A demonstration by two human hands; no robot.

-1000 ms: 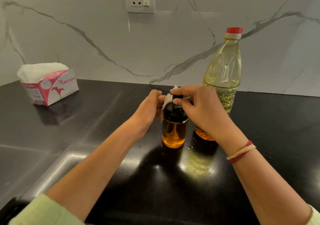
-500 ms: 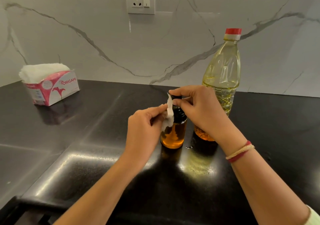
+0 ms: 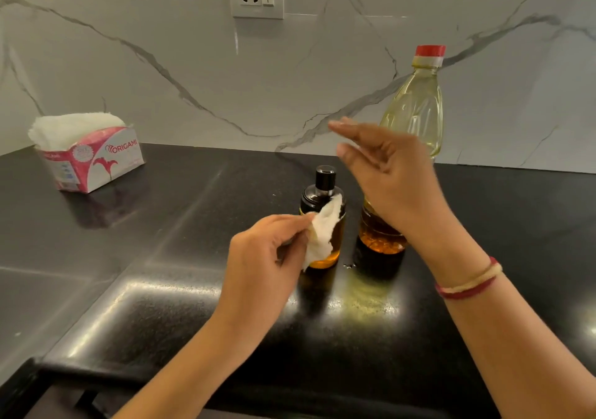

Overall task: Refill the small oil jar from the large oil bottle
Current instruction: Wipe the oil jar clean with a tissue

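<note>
Seems to be the clean-up step: wiping the capped small oil jar [image 3: 317,197], upright at frame centre on the black bench [image 3: 193,225], just left of the red-capped large oil bottle [image 3: 414,112]. Pinches a white tissue [image 3: 322,234] against the jar's side with the left hand [image 3: 261,257]. Holds the right hand [image 3: 393,179] raised above, fingers loose and spread, gripping nothing. Next probably calls for steadying the jar.

Black counter [image 3: 161,241]: jar [image 3: 314,197], bottle [image 3: 416,112], tissue box [image 3: 96,163]
</note>
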